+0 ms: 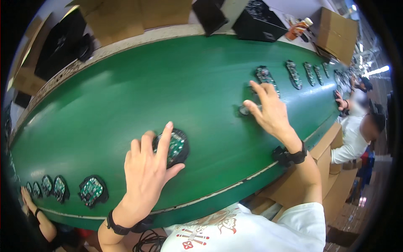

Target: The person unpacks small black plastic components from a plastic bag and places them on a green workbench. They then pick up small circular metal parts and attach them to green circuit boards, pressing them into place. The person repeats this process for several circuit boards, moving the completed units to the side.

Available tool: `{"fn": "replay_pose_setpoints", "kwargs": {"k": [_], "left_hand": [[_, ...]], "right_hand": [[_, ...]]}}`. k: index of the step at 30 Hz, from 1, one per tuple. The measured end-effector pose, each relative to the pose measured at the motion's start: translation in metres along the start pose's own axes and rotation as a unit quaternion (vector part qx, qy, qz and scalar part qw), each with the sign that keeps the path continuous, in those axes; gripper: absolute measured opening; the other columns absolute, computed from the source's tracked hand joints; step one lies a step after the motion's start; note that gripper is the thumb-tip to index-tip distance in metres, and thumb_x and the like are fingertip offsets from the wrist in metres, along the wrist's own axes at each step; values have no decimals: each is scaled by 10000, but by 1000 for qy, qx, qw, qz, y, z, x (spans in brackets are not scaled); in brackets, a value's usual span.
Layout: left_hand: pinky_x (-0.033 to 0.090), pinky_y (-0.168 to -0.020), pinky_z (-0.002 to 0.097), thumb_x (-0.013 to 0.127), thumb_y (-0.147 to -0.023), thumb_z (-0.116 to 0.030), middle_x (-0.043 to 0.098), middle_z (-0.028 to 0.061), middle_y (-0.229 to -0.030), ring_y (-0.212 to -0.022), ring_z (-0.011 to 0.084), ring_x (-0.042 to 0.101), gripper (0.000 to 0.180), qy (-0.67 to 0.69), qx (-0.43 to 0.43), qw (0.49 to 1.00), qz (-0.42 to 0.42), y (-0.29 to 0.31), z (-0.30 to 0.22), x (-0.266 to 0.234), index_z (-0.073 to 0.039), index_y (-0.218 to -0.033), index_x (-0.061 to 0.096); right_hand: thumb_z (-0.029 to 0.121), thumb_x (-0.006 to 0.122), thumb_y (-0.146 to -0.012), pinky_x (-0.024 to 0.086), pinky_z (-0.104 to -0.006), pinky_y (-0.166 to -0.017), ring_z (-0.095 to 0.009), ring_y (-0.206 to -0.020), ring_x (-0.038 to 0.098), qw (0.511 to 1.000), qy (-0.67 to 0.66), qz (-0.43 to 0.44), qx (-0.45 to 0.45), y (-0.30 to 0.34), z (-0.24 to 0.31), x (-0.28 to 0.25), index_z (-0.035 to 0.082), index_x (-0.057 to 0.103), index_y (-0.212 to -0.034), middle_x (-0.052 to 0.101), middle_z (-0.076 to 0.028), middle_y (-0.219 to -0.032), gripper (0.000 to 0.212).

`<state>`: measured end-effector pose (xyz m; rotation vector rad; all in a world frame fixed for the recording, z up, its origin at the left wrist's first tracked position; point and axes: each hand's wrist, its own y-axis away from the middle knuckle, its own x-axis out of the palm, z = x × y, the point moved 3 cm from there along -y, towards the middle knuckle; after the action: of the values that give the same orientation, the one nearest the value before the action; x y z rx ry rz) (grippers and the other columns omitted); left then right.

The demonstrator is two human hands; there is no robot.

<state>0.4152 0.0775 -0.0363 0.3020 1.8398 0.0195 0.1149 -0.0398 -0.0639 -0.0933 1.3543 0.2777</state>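
Observation:
On the green belt, my left hand lies over a round dark housing with a green circuit board in it. Its fingers are stretched out and its thumb stands apart, resting at the housing's near side. Farther right, my right hand reaches over the belt with thumb and forefinger spread. Beside that thumb is a small round dark part; whether they touch, I cannot tell. Just beyond the right fingers lies a longer dark housing with a circuit board, partly covered by the hand.
Several board assemblies line the belt at left and far right. Cardboard boxes, a black bin and an orange bottle stand along the far edge. Co-workers' hands show at left and right.

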Motion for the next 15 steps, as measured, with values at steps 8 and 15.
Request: {"fn": "replay_pose_setpoints", "kwargs": {"k": [8,15], "left_hand": [[453,-855,416,911,-636,-305,530,147,-1234,-1022,302,532,926,3,24,999,31,35,19,-10,-104,-1449,516],[441,-970,454,721,-664,14,548,148,-1254,-1131,339,526,774,-17,149,989,-2,29,18,-3,-91,-1407,533]], "right_hand": [[148,670,-932,550,-430,-747,-338,-897,653,988,-110,-12,-107,17,39,27,104,636,-1243,577,-136,-1105,315],[108,691,-892,547,-425,-757,-326,-882,648,959,-207,75,-177,20,107,16,72,641,-1211,579,-136,-1117,325]]}}
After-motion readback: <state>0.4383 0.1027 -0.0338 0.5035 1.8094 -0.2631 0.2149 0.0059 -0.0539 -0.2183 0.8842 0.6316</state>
